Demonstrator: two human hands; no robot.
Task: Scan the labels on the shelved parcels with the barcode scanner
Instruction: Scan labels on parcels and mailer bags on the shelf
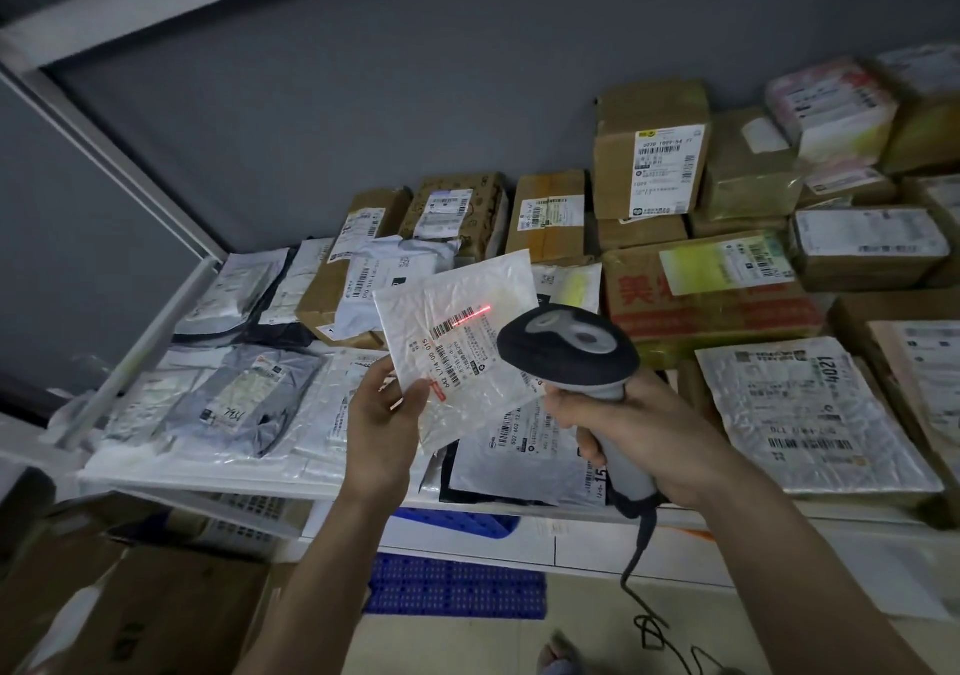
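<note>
From the head camera we see both forearms reaching up from the lower edge toward a white shelf (218, 477) crowded with parcels. Our left hand (382, 422) is raised with the palm turned toward us, its thumb and curled fingers pinching the lower left corner of a white padded mailer (457, 310), which it holds tilted above the shelf, clear of the packages lying there. The label (462, 347) faces us, and a red scan line (470, 314) crosses its barcode (the line runs slantwise, rising to the right). Our right hand (628, 425) is wrapped round the grey handle of the barcode scanner (569, 347), fingers closed on the grip, the dark head aimed at the mailer and just beside its right edge. The scanner's cable (639, 560) hangs down from the handle toward the floor. Behind stand cardboard boxes (649, 154) along the grey wall; flat poly bags (244, 399) lie at the shelf's left.
</note>
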